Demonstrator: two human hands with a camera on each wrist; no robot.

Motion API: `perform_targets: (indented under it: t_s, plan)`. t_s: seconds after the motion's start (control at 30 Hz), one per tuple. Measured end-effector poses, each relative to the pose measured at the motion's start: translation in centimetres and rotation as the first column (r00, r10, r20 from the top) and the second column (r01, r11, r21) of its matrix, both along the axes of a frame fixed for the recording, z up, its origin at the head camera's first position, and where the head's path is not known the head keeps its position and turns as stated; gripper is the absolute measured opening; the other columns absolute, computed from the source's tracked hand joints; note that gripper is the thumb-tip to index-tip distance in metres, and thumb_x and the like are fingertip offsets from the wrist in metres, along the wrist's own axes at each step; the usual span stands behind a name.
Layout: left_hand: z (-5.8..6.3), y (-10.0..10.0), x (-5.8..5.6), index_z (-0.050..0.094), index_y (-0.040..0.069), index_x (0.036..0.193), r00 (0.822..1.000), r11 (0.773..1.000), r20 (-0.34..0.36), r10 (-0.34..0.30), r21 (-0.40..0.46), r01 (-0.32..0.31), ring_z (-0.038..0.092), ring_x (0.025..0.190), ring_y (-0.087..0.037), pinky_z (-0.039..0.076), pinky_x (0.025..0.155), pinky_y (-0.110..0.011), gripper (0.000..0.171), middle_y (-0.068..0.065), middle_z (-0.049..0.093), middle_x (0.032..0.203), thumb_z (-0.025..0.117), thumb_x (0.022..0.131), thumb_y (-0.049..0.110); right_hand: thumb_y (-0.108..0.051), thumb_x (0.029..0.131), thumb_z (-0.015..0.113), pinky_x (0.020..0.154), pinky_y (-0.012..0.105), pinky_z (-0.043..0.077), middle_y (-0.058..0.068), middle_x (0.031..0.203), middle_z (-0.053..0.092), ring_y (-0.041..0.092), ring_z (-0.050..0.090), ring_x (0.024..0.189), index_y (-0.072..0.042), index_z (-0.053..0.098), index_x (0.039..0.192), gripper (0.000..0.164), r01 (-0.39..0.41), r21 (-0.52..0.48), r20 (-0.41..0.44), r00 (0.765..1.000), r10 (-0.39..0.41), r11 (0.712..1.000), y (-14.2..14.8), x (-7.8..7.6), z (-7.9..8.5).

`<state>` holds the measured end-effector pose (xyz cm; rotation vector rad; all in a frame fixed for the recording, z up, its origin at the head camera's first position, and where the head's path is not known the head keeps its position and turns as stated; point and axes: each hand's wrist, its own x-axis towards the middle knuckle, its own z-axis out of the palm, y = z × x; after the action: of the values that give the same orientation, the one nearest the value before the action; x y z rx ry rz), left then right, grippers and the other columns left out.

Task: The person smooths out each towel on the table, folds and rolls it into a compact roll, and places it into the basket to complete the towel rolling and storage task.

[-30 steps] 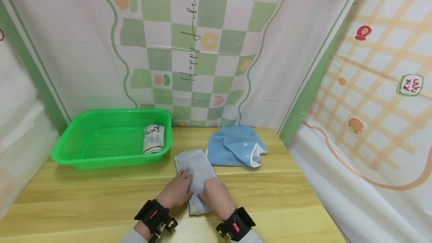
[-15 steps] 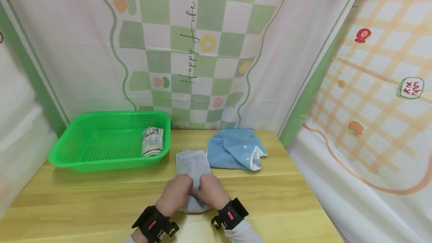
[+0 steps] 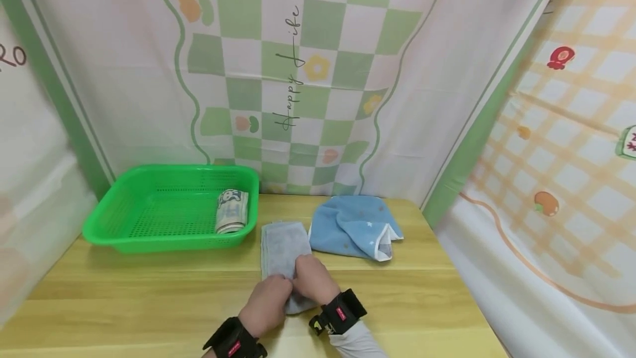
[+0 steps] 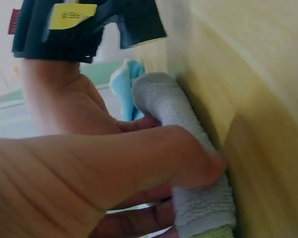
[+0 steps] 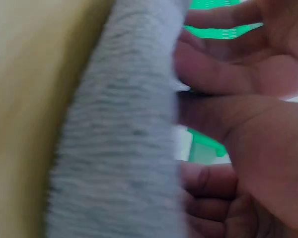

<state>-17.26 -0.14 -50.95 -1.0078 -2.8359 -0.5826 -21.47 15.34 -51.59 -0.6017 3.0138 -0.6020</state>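
Observation:
A grey towel (image 3: 285, 245), folded into a long strip, lies on the wooden table with its near end turned up. My left hand (image 3: 266, 304) grips that near part at its left side; in the left wrist view the thumb presses across a thick rolled edge of the towel (image 4: 198, 213) with fingers behind it. My right hand (image 3: 315, 279) holds the same part from the right, knuckles up, close beside the left hand. The right wrist view has the towel's ribbed edge (image 5: 121, 129) near the lens. In the head view the hands hide most fingertips.
A green plastic basket (image 3: 171, 243) stands at the back left, holding a rolled printed towel (image 3: 232, 211) at its right end. Right of the grey towel lies a crumpled blue cloth (image 3: 353, 225) with white edging. Patterned curtains (image 3: 308, 87) hang behind the table (image 3: 149, 297).
The hands came from resting flatter on the grey towel to gripping its near end, which is now turned up and shorter. The left hand sits slightly lower than half a second ago.

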Motion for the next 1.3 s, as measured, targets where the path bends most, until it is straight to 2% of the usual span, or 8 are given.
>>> perform_targets:
  t_s: [0.23, 0.37, 0.47, 0.57, 0.87, 1.03, 1.17, 1.3]
  plan:
    - [0.1, -0.9, -2.3, 0.053, 0.012, 0.068, 0.984, 0.992, 0.178, -0.025, 0.127, 0.002, 0.043, 0.057, -0.009, 0.037, 0.051, -0.025, 0.026, 0.004, 0.05, 0.063, 0.076, 0.075, 0.002, -0.013, 0.095, 0.064, 0.046, 0.017, 0.026, -0.014, 0.05, 0.03, 0.003, 0.03, 0.045, -0.015, 0.053, 0.056, 0.041, -0.157, -0.059, 0.172, 0.971, 0.165, 0.986, 0.4, 0.8, 3.0]
    - [0.4, -1.6, -3.7, 0.054, 0.011, 0.068, 0.956, 0.986, 0.293, -0.03, 0.165, -0.019, 0.042, 0.057, -0.011, 0.036, 0.052, -0.025, 0.024, 0.003, 0.048, 0.064, 0.075, 0.079, 0.004, -0.014, 0.087, 0.073, 0.048, 0.016, 0.031, -0.014, 0.055, 0.044, 0.002, 0.037, 0.049, -0.014, 0.065, 0.065, 0.024, -0.215, -0.042, 0.245, 0.945, 0.219, 0.976, 0.4, 1.0, 4.0]
    - [0.5, -2.1, -4.0, 0.054, 0.009, 0.069, 0.94, 0.985, 0.34, -0.036, 0.17, -0.023, 0.041, 0.058, -0.013, 0.034, 0.053, -0.025, 0.02, 0.002, 0.047, 0.065, 0.07, 0.076, -0.002, -0.007, 0.082, 0.076, 0.054, 0.017, 0.037, -0.011, 0.064, 0.056, 0.003, 0.042, 0.056, -0.013, 0.073, 0.075, 0.01, -0.227, 0.017, 0.222, 0.951, 0.218, 0.974, 0.2, 1.0, 3.9]
    - [0.6, -2.3, -4.1, 0.056, 0.008, 0.072, 0.93, 0.984, 0.363, -0.054, 0.178, -0.012, 0.043, 0.06, -0.014, 0.035, 0.053, -0.026, 0.017, 0.001, 0.049, 0.067, 0.066, 0.076, -0.006, -0.002, 0.086, 0.071, 0.061, 0.018, 0.042, -0.009, 0.074, 0.064, 0.004, 0.049, 0.064, -0.012, 0.077, 0.087, 0.012, -0.23, 0.088, 0.157, 0.964, 0.214, 0.969, 0.2, 0.8, 3.2]
    - [1.4, -2.0, -4.5, 0.07, 0.002, 0.094, 0.959, 0.981, 0.269, -0.089, 0.189, 0.038, 0.058, 0.079, -0.013, 0.052, 0.071, -0.032, 0.011, -0.005, 0.068, 0.09, 0.069, 0.083, -0.001, -0.009, 0.098, 0.061, 0.068, 0.023, 0.048, -0.001, 0.083, 0.064, 0.009, 0.055, 0.074, -0.011, 0.066, 0.095, 0.006, -0.221, 0.122, 0.092, 0.973, 0.211, 0.968, 0.7, -0.3, 0.9]
    - [0.6, -1.8, -4.9, 0.067, 0.004, 0.083, 0.973, 0.98, 0.204, -0.11, 0.185, 0.072, 0.055, 0.071, -0.01, 0.048, 0.063, -0.026, 0.012, -0.002, 0.065, 0.079, 0.065, 0.082, -0.008, -0.004, 0.101, 0.054, 0.069, 0.022, 0.048, 0.001, 0.087, 0.065, 0.009, 0.054, 0.075, -0.007, 0.068, 0.103, 0.014, -0.208, 0.062, 0.138, 0.97, 0.198, 0.976, 0.7, -0.2, 1.2]
    - [-0.2, -1.8, -5.3, 0.064, 0.005, 0.077, 0.987, 0.978, 0.12, -0.107, 0.189, 0.083, 0.056, 0.069, -0.011, 0.049, 0.062, -0.028, 0.016, -0.002, 0.063, 0.075, 0.063, 0.085, -0.01, 0.003, 0.094, 0.059, 0.069, 0.023, 0.049, 0.002, 0.086, 0.063, 0.013, 0.056, 0.077, -0.005, 0.07, 0.098, 0.014, -0.159, 0.107, -0.03, 0.986, 0.163, 0.981, 0.5, 0.6, 2.2]
    - [-0.6, -2.0, -5.8, 0.064, 0.004, 0.078, 0.987, 0.976, 0.119, -0.105, 0.204, 0.079, 0.059, 0.072, -0.013, 0.052, 0.065, -0.031, 0.018, -0.005, 0.065, 0.076, 0.06, 0.088, -0.01, 0.007, 0.081, 0.068, 0.063, 0.025, 0.048, 0.002, 0.078, 0.059, 0.018, 0.056, 0.074, -0.008, 0.068, 0.082, 0.015, -0.095, 0.237, -0.21, 0.967, 0.146, 0.967, 0.0, 1.5, 2.9]
